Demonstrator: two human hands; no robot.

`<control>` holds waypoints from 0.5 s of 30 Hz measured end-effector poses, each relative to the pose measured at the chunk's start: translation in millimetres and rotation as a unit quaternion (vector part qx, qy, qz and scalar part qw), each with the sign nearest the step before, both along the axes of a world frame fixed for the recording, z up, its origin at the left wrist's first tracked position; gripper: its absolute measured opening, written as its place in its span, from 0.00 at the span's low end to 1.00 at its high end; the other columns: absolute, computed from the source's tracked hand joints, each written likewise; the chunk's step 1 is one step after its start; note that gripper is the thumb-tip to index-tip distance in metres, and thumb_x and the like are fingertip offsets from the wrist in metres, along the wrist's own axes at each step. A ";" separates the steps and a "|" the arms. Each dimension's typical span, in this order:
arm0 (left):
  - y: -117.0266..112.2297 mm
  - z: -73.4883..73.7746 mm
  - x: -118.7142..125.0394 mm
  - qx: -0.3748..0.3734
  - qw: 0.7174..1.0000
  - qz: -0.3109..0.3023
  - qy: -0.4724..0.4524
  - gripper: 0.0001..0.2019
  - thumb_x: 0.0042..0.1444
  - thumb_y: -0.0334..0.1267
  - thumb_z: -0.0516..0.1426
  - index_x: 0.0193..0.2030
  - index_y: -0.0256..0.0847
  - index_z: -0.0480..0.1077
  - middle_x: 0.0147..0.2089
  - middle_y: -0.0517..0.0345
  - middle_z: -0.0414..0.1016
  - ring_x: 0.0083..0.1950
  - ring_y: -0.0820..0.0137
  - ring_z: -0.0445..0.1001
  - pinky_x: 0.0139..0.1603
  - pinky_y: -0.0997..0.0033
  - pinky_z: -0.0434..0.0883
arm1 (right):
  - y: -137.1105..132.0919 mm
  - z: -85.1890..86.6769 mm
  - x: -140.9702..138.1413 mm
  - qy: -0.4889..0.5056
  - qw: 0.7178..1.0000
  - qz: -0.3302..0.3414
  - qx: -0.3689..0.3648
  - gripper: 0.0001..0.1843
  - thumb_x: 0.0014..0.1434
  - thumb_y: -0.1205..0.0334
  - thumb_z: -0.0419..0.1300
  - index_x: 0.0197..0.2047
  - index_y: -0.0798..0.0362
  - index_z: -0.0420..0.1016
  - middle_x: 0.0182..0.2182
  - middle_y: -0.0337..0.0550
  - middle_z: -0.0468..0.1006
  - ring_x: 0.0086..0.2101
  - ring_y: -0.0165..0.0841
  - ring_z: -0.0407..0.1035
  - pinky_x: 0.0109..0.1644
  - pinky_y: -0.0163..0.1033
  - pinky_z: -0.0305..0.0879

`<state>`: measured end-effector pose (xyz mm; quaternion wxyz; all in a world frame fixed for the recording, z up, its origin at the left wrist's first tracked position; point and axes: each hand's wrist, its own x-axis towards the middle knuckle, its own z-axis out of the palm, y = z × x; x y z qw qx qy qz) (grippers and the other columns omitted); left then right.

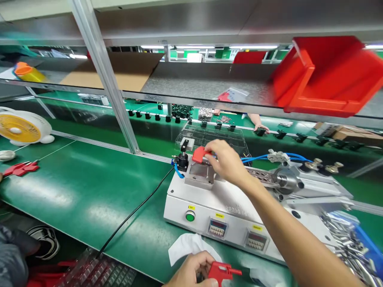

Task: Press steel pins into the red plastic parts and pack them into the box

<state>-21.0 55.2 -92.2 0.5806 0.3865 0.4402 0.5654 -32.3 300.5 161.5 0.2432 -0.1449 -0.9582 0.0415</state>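
My right hand (226, 159) pinches a red plastic part (198, 154), flat with an angled edge, just over the metal fixture (200, 175) on the grey machine (209, 203). Whether the part touches the fixture I cannot tell. Low in the view, my left hand (191, 271) grips another red plastic part (220, 272) with a thin prong pointing right. A white cloth or paper (187, 246) lies just behind that hand. A black clamp post (182, 157) stands at the fixture's left side.
Metal pieces (348, 243) fill a blue bin at the right. A red bin (329, 79) sits on the shelf above. A black cable (137, 209) crosses the green table (98, 187). At left are a fan (24, 126) and red parts (22, 169). Another person's hand (259, 124) shows behind.
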 end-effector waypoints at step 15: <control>10.9 127.0 -86.1 0.116 0.963 0.130 0.207 0.23 0.68 0.50 0.61 0.64 0.41 0.72 0.54 0.47 0.80 0.48 0.62 0.79 0.50 0.67 0.76 | -22.1 -71.4 162.5 0.014 0.997 -0.061 -0.038 0.12 0.71 0.57 0.56 0.50 0.51 0.78 0.42 0.51 0.85 0.41 0.45 0.80 0.45 0.50 0.80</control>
